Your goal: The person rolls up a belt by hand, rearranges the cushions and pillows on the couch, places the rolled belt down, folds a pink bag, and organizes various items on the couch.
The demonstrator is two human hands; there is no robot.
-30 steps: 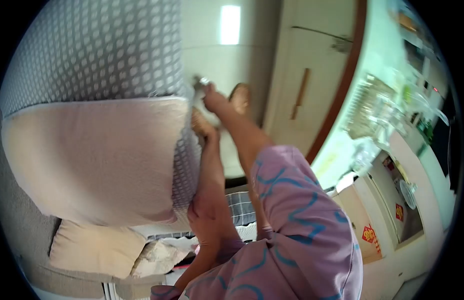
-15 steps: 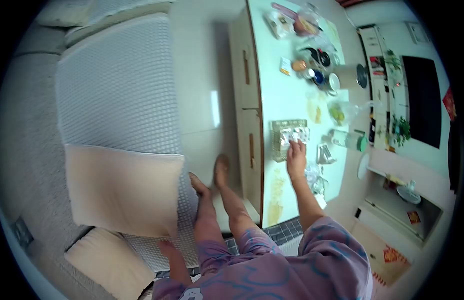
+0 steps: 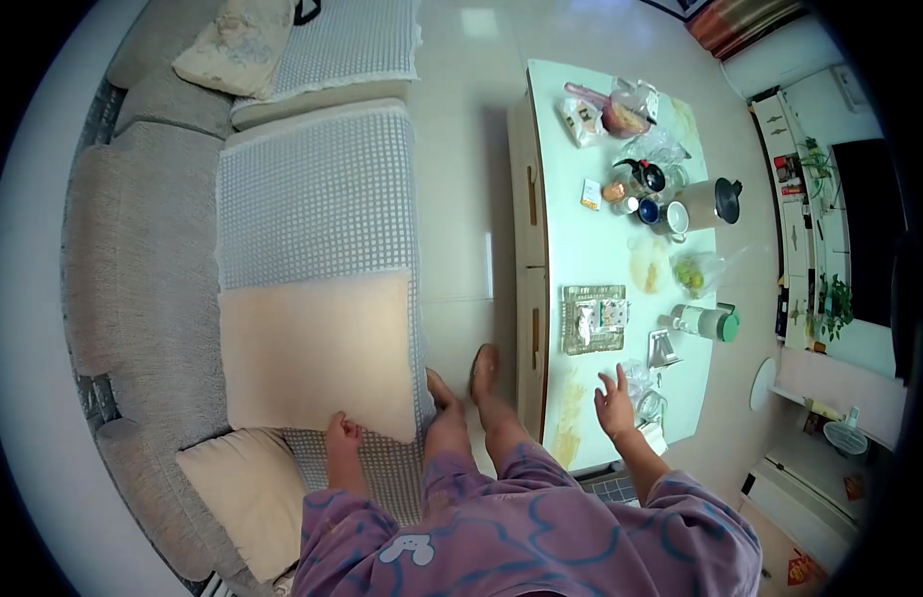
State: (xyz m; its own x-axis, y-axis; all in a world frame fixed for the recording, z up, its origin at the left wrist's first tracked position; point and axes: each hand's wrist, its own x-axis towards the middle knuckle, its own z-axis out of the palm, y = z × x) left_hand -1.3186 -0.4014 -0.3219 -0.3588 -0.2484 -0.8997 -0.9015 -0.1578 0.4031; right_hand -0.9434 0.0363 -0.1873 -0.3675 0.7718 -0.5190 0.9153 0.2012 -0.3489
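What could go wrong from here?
1. The right hand is open close to the clear plastic; a sideways sweep might snag or shift it.
2. The green-lidded bottle is near the far edge of the table, so a long reach might knock it off.
3. The left hand is at the edge of the cushion; a pull toward the floor could slide it off the sofa.
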